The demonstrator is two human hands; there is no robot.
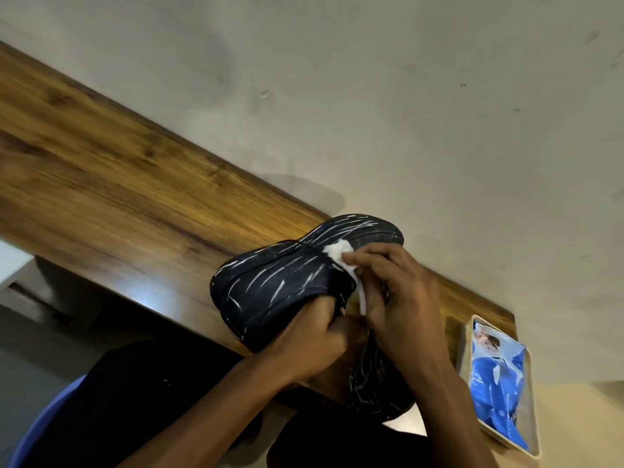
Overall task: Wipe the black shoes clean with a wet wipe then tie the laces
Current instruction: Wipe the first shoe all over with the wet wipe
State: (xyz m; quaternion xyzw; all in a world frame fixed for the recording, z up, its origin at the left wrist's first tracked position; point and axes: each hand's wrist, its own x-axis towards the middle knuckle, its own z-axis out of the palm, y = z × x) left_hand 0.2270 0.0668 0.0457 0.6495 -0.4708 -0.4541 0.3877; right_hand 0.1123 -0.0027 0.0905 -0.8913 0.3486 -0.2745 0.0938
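Observation:
A black shoe (280, 285) streaked with white marks is held up over the wooden table (111, 177), its toe pointing left. My left hand (314, 339) grips it from below at the opening. My right hand (398, 295) pinches a white wet wipe (341, 251) and presses it on the shoe's upper near the rim. A second black shoe (378, 390) with the same white streaks lies under my forearms, mostly hidden. I cannot see the laces.
A blue wet-wipe packet (496, 376) lies in a shallow beige tray (464, 346) at the table's right end. A pale wall (405, 96) runs behind the table. A white cabinet edge (13, 261) shows at the left.

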